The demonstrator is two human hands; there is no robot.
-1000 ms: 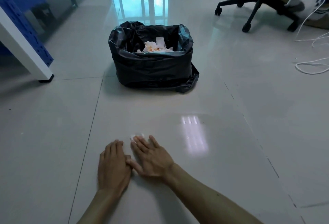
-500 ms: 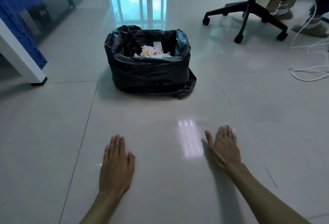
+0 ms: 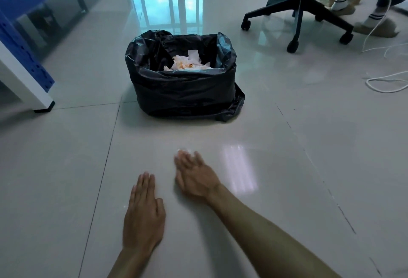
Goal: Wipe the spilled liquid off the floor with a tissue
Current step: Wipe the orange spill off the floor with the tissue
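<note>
My right hand (image 3: 195, 176) lies flat on the pale tiled floor, blurred by motion, pressing a white tissue (image 3: 186, 152) of which only a sliver shows past the fingertips. My left hand (image 3: 143, 216) rests flat on the tile just to its near left, fingers together, holding nothing. No liquid is plainly visible on the glossy floor around the hands.
A bin lined with a black bag (image 3: 183, 92) stands just beyond the hands, holding crumpled stained tissues (image 3: 187, 62). A blue and white table leg (image 3: 28, 88) is at the left. An office chair base (image 3: 298, 15), a person's feet (image 3: 344, 5) and white cables (image 3: 386, 83) are at the far right.
My right hand has swept back to the left across the floor with the tissue under it, ending close to my left hand. The left hand has stayed put.
</note>
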